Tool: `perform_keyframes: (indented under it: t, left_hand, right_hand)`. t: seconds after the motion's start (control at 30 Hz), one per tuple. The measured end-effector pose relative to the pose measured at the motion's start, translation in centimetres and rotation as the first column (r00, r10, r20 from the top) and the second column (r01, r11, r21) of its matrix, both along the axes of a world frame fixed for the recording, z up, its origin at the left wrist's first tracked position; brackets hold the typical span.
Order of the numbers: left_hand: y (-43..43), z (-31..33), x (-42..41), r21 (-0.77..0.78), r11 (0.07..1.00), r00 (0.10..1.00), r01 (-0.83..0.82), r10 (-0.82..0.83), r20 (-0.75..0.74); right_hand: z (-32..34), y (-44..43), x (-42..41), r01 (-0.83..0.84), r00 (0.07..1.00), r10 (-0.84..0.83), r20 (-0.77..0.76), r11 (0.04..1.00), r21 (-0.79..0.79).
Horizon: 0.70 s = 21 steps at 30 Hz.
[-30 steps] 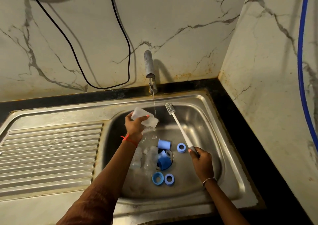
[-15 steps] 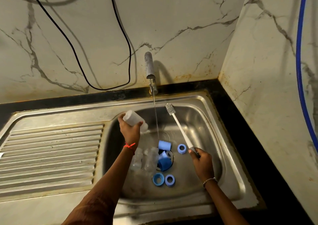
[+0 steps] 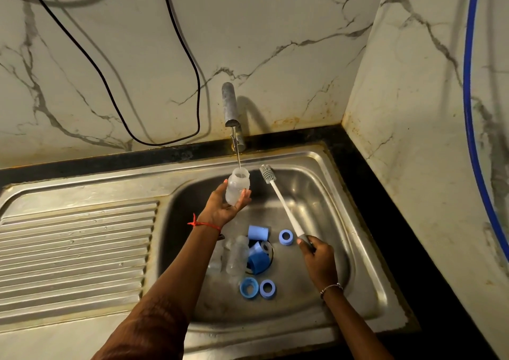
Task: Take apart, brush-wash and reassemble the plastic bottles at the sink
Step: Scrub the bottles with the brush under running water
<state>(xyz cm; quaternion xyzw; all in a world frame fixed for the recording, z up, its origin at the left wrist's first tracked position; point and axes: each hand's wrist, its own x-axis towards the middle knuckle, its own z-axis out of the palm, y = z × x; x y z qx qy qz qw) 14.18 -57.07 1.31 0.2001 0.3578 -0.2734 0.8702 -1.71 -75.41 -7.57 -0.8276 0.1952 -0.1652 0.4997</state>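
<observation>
My left hand [image 3: 225, 206] holds a clear plastic bottle [image 3: 237, 186] upright under the tap [image 3: 230, 106], and a thin stream of water runs into its open mouth. My right hand [image 3: 316, 257] grips the handle end of a white bottle brush [image 3: 281, 202], whose bristle head points up and away beside the bottle. On the sink floor lie more clear bottles [image 3: 237, 257], blue caps [image 3: 258, 233] and blue rings [image 3: 286, 237], some over the drain.
The steel sink basin [image 3: 344, 222] has a ribbed draining board [image 3: 74, 249] on its left. A black counter strip and marble walls close in behind and to the right. A black cable [image 3: 176, 136] hangs near the tap; a blue hose [image 3: 468, 97] runs down the right wall.
My left hand turned the bottle from tilted, mouth down, to upright and brought it back under the water stream. My right hand and the brush stayed put.
</observation>
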Motion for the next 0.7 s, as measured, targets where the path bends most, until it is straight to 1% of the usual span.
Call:
perform_keyframes:
  t: [0.07,0.17,0.3,0.33,0.37,0.47,0.53,0.57,0.6,0.63,0.67,0.7]
  left_hand:
    - [-0.1,0.2,0.1,-0.037,0.999,1.000,0.012,-0.013,-0.016]
    - [-0.2,0.6,0.0,-0.045,0.999,0.999,0.030,-0.031,-0.014]
    - [-0.2,0.9,-0.1,-0.002,0.999,0.999,0.048,-0.048,0.020]
    - [-0.2,1.0,-0.2,0.028,0.998,0.997,0.061,-0.062,0.052]
    - [-0.1,0.9,-0.2,0.090,0.993,0.993,0.075,-0.083,0.089]
    - [0.8,0.2,-0.4,0.354,0.931,0.967,0.092,-0.169,0.192]
    - [1.6,-0.7,-0.8,0.549,0.835,0.943,0.045,-0.216,0.252]
    - [2.1,-1.1,-1.1,0.650,0.760,0.928,-0.016,-0.231,0.292]
    - [2.7,-1.4,-1.4,0.746,0.661,0.905,-0.079,-0.266,0.332]
    - [3.2,-1.7,-1.6,0.828,0.544,0.870,-0.139,-0.332,0.364]
    - [4.1,-2.1,-1.8,0.880,0.431,0.824,-0.200,-0.411,0.389]
    - [4.9,-2.2,-2.0,0.902,0.345,0.775,-0.260,-0.482,0.408]
  right_hand:
    - [0.0,0.0,0.0,0.003,1.000,-0.003,0.003,1.000,0.002]
    - [0.1,0.1,0.0,0.001,1.000,-0.001,0.005,1.000,0.009]
    - [0.0,0.1,0.0,-0.005,1.000,0.005,0.007,1.000,0.000]
    - [0.0,0.0,0.0,-0.007,1.000,0.007,0.003,1.000,0.000]
    - [-0.1,0.0,0.0,-0.010,1.000,0.010,-0.001,1.000,-0.003]
    - [-0.2,0.0,0.0,-0.024,1.000,0.024,0.002,1.000,-0.016]
    - [-0.3,-0.1,0.0,-0.030,1.000,0.030,0.002,0.999,-0.016]
    - [-0.3,-0.1,0.0,-0.031,1.000,0.031,-0.002,0.999,-0.012]
    - [-0.4,-0.1,0.0,-0.031,0.999,0.031,-0.009,1.000,-0.006]
    - [-0.5,-0.2,0.0,-0.031,0.999,0.031,-0.017,1.000,0.003]
    - [-0.6,-0.2,0.0,-0.034,0.999,0.034,-0.027,0.999,0.010]
    - [-0.6,-0.2,0.0,-0.037,0.999,0.037,-0.035,0.999,0.015]
